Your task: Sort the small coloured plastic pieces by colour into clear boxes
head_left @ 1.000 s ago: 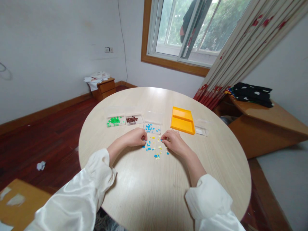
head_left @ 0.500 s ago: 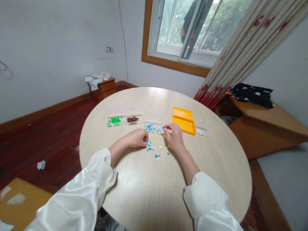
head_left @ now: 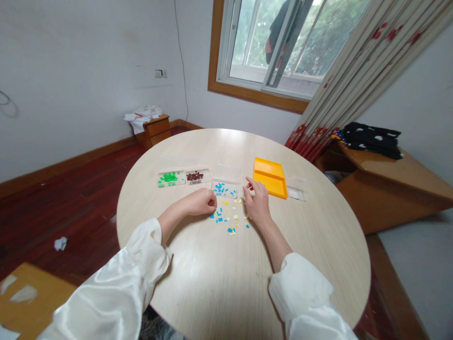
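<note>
My left hand (head_left: 205,202) rests at the left of the loose pieces, its fingers curled together; whatever they may hold is hidden. My right hand (head_left: 256,200) hovers over the right side, thumb and fingers apart with nothing visible between them. Between the hands lie small blue pieces (head_left: 220,219) and small yellow pieces (head_left: 236,217), mixed on the table. Just beyond them stands a clear plastic box (head_left: 236,195) with several blue pieces in it, its transparent lid folded back.
To the left are a clear box of green pieces (head_left: 170,177) and one of dark brown pieces (head_left: 194,176). A yellow two-part case (head_left: 269,166) lies opened at the right, beside a small clear box (head_left: 296,193). All stand on a round wooden table (head_left: 212,283).
The blue piece between my right fingertips is gone from them, and those fingers have spread and shifted slightly right. My left hand has drawn back a little, uncovering a blue piece beside it.
</note>
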`<action>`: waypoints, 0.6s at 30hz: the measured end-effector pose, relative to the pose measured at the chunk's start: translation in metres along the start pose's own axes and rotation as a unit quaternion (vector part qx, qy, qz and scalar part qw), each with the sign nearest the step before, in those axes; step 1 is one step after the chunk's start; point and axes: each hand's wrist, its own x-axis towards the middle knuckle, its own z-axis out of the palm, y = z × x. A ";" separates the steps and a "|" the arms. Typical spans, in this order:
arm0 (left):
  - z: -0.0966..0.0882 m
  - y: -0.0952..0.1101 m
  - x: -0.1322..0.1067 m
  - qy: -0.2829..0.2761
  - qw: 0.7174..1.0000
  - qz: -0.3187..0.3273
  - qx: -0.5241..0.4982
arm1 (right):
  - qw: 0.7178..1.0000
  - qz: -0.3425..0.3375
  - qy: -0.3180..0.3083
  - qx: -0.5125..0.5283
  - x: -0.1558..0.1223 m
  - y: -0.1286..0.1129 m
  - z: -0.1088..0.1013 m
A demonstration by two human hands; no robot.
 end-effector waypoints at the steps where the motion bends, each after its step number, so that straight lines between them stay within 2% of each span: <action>1: 0.000 0.000 0.000 -0.001 1.000 0.002 0.000 | 1.000 0.002 -0.003 0.001 0.000 0.000 0.000; 9: -0.007 0.007 -0.004 -0.004 1.000 0.004 -0.009 | 1.000 0.005 -0.012 0.008 -0.001 0.001 -0.001; 18: -0.011 0.001 -0.005 -0.008 1.000 -0.008 0.012 | 1.000 0.003 -0.008 -0.007 -0.001 0.003 -0.001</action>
